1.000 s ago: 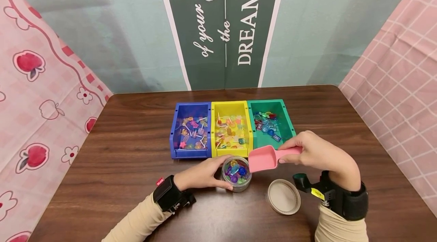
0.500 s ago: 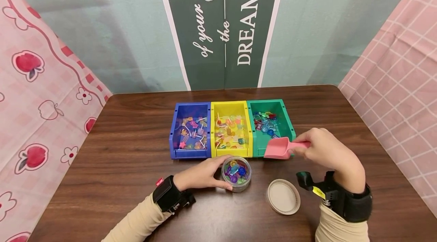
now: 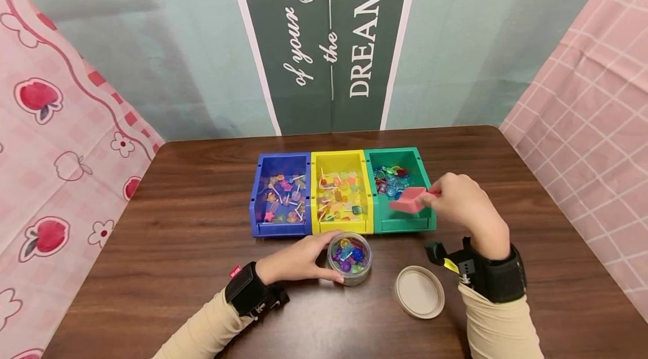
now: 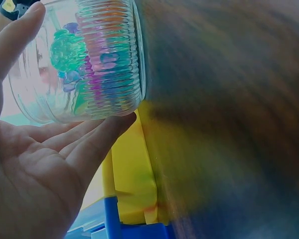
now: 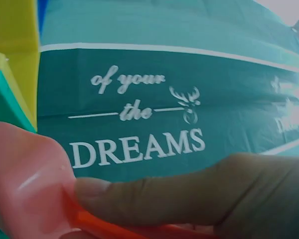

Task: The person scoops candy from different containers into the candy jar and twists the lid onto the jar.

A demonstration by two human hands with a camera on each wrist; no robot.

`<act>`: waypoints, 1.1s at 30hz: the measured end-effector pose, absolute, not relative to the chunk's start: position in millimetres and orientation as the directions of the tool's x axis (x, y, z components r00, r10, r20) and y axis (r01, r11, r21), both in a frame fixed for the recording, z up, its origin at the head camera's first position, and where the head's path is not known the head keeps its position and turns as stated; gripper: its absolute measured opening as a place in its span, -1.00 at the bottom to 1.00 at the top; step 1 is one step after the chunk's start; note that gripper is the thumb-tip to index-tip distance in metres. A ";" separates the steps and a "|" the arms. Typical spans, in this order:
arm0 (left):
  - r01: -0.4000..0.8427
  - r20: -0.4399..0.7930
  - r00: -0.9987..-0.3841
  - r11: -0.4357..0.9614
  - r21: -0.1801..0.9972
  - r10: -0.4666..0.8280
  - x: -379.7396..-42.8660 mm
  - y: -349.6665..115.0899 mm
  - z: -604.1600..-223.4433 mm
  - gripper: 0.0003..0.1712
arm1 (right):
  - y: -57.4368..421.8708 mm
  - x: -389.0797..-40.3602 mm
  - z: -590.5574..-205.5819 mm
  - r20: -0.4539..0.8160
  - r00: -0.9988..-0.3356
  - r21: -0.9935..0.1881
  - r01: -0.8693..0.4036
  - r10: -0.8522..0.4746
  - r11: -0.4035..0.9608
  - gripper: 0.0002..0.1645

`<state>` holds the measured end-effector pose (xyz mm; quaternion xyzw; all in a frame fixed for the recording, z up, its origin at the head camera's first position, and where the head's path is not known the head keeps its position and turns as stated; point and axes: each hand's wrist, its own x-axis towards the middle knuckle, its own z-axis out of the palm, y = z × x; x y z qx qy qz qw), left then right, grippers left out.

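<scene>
Teal cloth point(image 3: 187, 38) is hanging behind a brown table point(image 3: 202, 269), on which three bins are standing side by side. Blue bin point(image 3: 281, 229) and yellow bin point(image 3: 342, 227) are holding small bright charms, many on white sticks, a pink star point(image 3: 269, 216) lying near the front of the blue one. Green bin point(image 3: 405, 225) is holding clear blue, green and red pieces point(image 3: 388, 180), clustering toward its back and left. Just in front of the yellow bin, a clear jar point(image 3: 357, 278) is standing upright and uncovered, holding purple, blue, green and yellow pieces; its lid point(image 3: 419, 292) is lying apart on the table. The left hand point(image 3: 301, 259) is bracing the jar, thumb on one side and fingers on the other. The right hand point(image 3: 463, 200) is pinching the handle of a pink scoop point(image 3: 408, 200), whose bowl is hovering over the green bin. Compared with a second ago, the scoop is sitting farther from the jar, while jar and lid are staying put.
</scene>
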<state>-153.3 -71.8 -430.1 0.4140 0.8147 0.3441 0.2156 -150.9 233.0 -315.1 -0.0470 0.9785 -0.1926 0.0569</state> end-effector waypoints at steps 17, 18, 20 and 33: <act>0.517 -0.061 -0.570 0.415 0.749 0.819 -151.1 -72.9 -428.3 -0.05 | 221.2 -175.9 -312.7 -0.405 -0.914 -0.225 0.118 0.018 0.967 -0.62; 0.517 -0.061 -0.571 0.417 0.748 0.819 -151.1 -73.0 -428.2 -0.05 | 220.2 -177.3 -313.6 -0.413 -0.910 -0.220 0.127 0.025 0.967 -0.64; 0.517 -0.063 -0.575 0.421 0.746 0.816 -151.3 -73.2 -428.0 -0.04 | 217.8 -179.9 -315.1 -0.423 -0.905 -0.213 0.145 0.043 0.966 -0.66; 0.528 -0.072 -0.570 0.433 0.731 0.818 -152.7 -71.7 -426.8 -0.02 | 207.9 -186.1 -323.6 -0.372 -0.917 -0.179 0.225 0.146 0.958 -0.36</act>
